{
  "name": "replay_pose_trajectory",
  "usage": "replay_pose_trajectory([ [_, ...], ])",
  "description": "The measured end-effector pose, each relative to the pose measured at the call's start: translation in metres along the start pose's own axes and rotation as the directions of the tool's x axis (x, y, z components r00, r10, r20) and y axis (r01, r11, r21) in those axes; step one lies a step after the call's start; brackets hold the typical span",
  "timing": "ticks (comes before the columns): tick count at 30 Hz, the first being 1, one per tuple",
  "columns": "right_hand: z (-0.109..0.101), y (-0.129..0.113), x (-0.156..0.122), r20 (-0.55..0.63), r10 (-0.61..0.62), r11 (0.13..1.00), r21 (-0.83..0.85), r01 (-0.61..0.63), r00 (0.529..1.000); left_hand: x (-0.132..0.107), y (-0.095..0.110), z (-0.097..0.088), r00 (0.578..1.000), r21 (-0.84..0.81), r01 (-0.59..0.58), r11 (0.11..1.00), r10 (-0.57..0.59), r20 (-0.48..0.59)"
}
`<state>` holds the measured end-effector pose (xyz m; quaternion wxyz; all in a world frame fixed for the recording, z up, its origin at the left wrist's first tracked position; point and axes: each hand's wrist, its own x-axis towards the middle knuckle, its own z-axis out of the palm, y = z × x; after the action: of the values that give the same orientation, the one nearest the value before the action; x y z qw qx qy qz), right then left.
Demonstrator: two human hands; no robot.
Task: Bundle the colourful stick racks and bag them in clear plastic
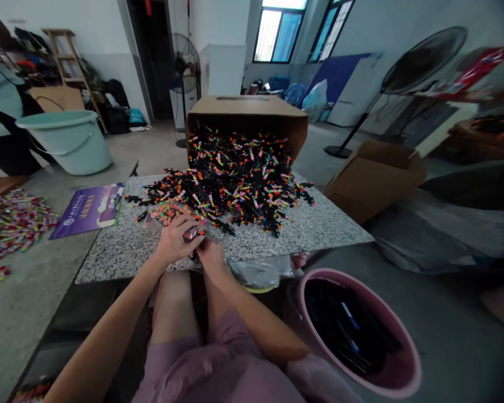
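My left hand [177,239] is closed, its fingers curled round a small dark and orange piece with a clear, shiny surface [194,234]. Right against it, my right hand [212,256] has its fingers bent together at the lower side of the same piece. What the right fingers grip is hidden. Just beyond my left hand, a clear plastic bag of small orange, pink and green rings [172,211] lies on the speckled tabletop [117,254]. A big heap of black pieces with bright coloured tips [235,184] spills towards me from a cardboard box [246,105] on its side.
A pink bucket [411,341] of dark pieces stands at my right, near an open carton [373,173]. Clear plastic bags [260,272] hang under the table's front edge. At left are a purple sheet [88,211], a floor pile [17,221], a pale bucket [73,145] and another person [2,106].
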<state>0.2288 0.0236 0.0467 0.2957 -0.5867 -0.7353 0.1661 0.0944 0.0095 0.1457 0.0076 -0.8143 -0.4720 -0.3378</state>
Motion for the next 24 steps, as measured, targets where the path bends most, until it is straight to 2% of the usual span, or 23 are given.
replay_pose_trajectory([
  [2,-0.01,0.0,-0.01,-0.032,-0.057,0.998,0.026,0.058,0.998,-0.005,0.009,-0.005,0.999,0.08,-0.005,0.997,0.008,-0.046],
  [4,-0.024,0.007,-0.022,-0.098,-0.144,0.985,0.078,0.152,0.985,-0.021,0.022,-0.005,0.985,0.222,0.034,0.974,0.004,-0.17],
  [6,-0.041,0.018,-0.03,-0.236,-0.182,0.971,0.113,0.213,0.955,-0.045,0.037,0.005,0.956,0.295,0.061,0.954,0.029,-0.292],
  [8,-0.056,0.028,-0.03,-0.364,-0.171,0.969,0.106,0.223,0.916,-0.07,0.049,0.023,0.941,0.326,0.067,0.943,0.049,-0.335],
  [9,-0.061,0.031,-0.027,-0.377,-0.179,0.969,0.094,0.23,0.909,-0.079,0.055,0.032,0.929,0.335,0.099,0.937,0.034,-0.368],
  [11,-0.068,0.034,-0.016,-0.29,-0.252,0.952,0.099,0.291,0.923,-0.09,0.062,0.045,0.886,0.29,0.213,0.933,-0.06,-0.459],
  [13,-0.071,0.033,-0.005,-0.194,-0.336,0.913,0.175,0.37,0.922,-0.087,0.064,0.043,0.838,0.179,0.301,0.937,-0.17,-0.519],
  [15,-0.077,0.025,0.005,-0.233,-0.341,0.87,0.29,0.399,0.911,-0.071,0.061,0.024,0.818,0.094,0.31,0.946,-0.216,-0.533],
  [16,-0.082,0.018,0.01,-0.289,-0.302,0.845,0.36,0.395,0.908,-0.059,0.059,0.009,0.81,0.078,0.304,0.949,-0.215,-0.546],
  [18,-0.096,-0.002,0.023,-0.342,-0.205,0.753,0.544,0.371,0.917,-0.03,0.056,-0.027,0.764,0.062,0.369,0.927,-0.265,-0.588],
  [19,-0.105,-0.015,0.031,-0.311,-0.173,0.672,0.657,0.343,0.935,-0.015,0.055,-0.045,0.733,0.041,0.394,0.918,-0.287,-0.617],
  [21,-0.122,-0.043,0.048,-0.158,-0.201,0.463,0.855,0.236,0.967,0.011,0.054,-0.078,0.738,-0.046,0.433,0.9,-0.383,-0.556],
  [22,-0.131,-0.056,0.055,-0.087,-0.241,0.368,0.914,0.174,0.967,0.021,0.054,-0.092,0.733,-0.136,0.436,0.89,-0.439,-0.519],
  [24,-0.149,-0.079,0.06,0.004,-0.312,0.246,0.966,0.077,0.95,0.032,0.06,-0.109,0.759,-0.284,0.427,0.858,-0.511,-0.403],
])
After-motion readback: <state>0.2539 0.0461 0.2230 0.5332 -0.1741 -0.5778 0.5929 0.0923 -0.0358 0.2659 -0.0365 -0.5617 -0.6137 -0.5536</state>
